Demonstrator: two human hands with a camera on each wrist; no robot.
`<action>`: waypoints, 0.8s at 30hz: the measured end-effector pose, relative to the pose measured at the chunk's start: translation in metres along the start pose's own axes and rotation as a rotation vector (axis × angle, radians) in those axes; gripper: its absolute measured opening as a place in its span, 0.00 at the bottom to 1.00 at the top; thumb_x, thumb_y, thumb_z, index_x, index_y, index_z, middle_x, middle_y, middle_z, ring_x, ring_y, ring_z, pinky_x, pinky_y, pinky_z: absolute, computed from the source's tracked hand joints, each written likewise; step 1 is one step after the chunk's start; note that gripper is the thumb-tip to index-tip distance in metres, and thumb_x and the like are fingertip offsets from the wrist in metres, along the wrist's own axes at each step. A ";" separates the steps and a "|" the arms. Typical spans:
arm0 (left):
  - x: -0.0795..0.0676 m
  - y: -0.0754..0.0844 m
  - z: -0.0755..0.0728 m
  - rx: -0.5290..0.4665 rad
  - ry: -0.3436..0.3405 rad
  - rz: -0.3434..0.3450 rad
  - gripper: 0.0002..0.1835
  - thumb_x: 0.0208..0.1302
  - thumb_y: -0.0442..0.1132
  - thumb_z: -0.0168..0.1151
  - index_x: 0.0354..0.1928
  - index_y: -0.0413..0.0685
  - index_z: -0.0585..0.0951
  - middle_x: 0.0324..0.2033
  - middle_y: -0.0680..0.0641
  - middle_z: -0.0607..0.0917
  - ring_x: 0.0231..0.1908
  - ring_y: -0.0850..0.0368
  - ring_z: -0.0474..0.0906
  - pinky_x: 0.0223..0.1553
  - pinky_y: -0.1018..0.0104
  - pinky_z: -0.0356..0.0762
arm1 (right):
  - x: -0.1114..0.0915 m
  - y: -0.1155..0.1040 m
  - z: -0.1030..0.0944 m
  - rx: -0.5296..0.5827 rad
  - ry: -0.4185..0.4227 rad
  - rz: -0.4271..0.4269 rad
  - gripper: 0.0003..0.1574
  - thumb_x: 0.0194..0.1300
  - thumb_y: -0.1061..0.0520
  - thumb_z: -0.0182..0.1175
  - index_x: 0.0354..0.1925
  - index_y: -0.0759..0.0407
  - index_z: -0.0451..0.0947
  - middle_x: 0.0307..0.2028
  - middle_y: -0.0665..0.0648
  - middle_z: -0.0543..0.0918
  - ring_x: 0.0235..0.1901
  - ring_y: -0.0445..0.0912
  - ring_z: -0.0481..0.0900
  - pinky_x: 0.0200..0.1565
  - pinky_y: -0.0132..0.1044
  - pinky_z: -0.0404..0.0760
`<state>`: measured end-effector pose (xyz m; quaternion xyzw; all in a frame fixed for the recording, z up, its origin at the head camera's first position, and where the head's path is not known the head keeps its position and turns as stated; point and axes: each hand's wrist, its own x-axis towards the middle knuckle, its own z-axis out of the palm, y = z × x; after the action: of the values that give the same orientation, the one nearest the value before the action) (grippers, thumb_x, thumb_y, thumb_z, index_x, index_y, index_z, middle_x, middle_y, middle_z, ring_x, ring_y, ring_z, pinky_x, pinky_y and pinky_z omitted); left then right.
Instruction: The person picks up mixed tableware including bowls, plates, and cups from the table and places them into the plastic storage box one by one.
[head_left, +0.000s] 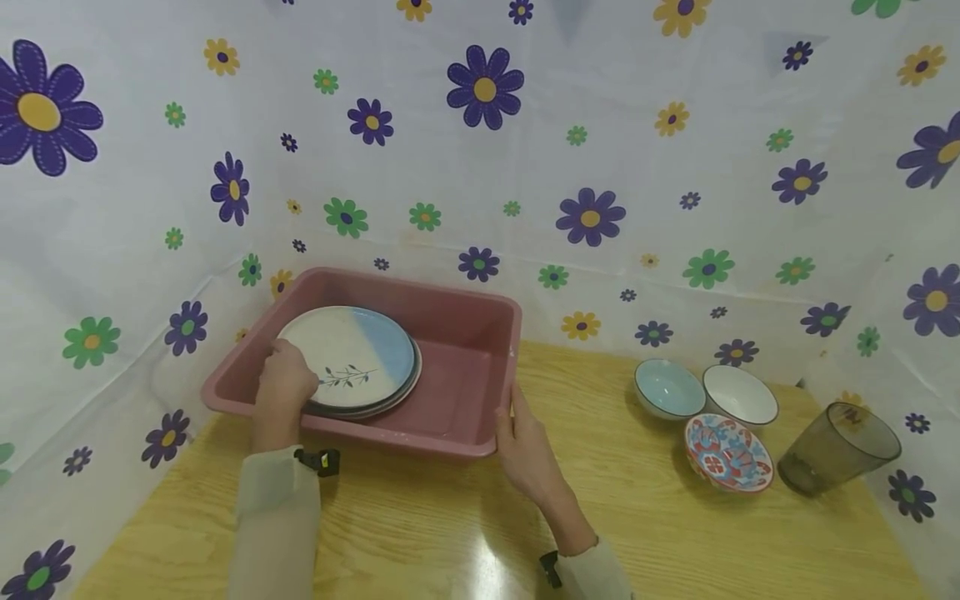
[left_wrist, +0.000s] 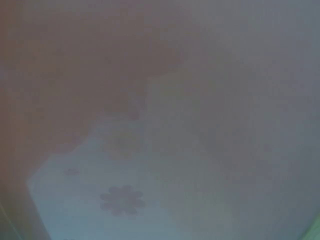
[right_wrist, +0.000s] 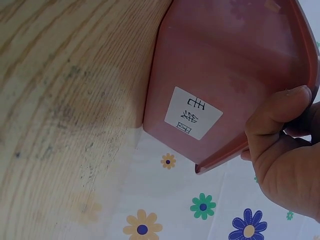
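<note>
A stack of plates (head_left: pixel 337 354) lies in the left part of a pink plastic basin (head_left: pixel 468 383). The top plate is cream and light blue with a dark leafy sprig. My left hand (head_left: pixel 288 379) reaches over the basin's front wall and grips the stack's left edge, its fingertips hidden. At the front right corner, my right hand (head_left: pixel 525 450) holds the basin's rim, thumb on the outer side in the right wrist view. That view also shows a white label (right_wrist: pixel 193 113) with handwriting on the basin's outer wall. The left wrist view is dim and blurred.
On the wooden table (head_left: pixel 405 517), to the right, stand a light blue bowl (head_left: pixel 670 387), a white bowl (head_left: pixel 740 393), a red-and-blue patterned bowl (head_left: pixel 727 452) and a tinted glass (head_left: pixel 836 450). Flower-printed sheeting (head_left: pixel 420 158) encloses the back and sides, close behind the basin.
</note>
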<state>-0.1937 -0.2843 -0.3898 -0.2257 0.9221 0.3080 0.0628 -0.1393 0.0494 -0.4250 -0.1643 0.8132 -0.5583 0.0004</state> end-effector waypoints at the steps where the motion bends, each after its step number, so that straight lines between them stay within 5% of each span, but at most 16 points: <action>1: -0.001 0.000 0.000 0.008 0.003 -0.001 0.44 0.63 0.28 0.51 0.69 0.17 0.34 0.52 0.19 0.67 0.49 0.30 0.69 0.55 0.38 0.71 | 0.000 0.001 0.000 -0.001 -0.001 -0.008 0.36 0.80 0.60 0.40 0.78 0.62 0.41 0.49 0.71 0.83 0.47 0.61 0.84 0.41 0.43 0.83; 11: -0.005 -0.003 -0.001 0.042 0.040 0.023 0.36 0.65 0.31 0.51 0.67 0.20 0.48 0.41 0.26 0.72 0.41 0.33 0.73 0.43 0.39 0.74 | 0.000 0.002 -0.001 -0.026 -0.004 -0.047 0.36 0.80 0.60 0.40 0.78 0.64 0.40 0.49 0.70 0.83 0.47 0.60 0.84 0.38 0.39 0.82; 24: 0.004 -0.004 0.001 0.069 -0.025 -0.032 0.48 0.67 0.31 0.51 0.71 0.25 0.27 0.37 0.29 0.74 0.38 0.36 0.74 0.41 0.45 0.73 | 0.000 0.003 0.000 -0.028 -0.001 -0.041 0.36 0.80 0.60 0.39 0.78 0.65 0.40 0.50 0.72 0.82 0.46 0.60 0.84 0.34 0.36 0.80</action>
<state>-0.1954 -0.2877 -0.3939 -0.2341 0.9277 0.2775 0.0869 -0.1405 0.0502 -0.4275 -0.1810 0.8173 -0.5469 -0.0128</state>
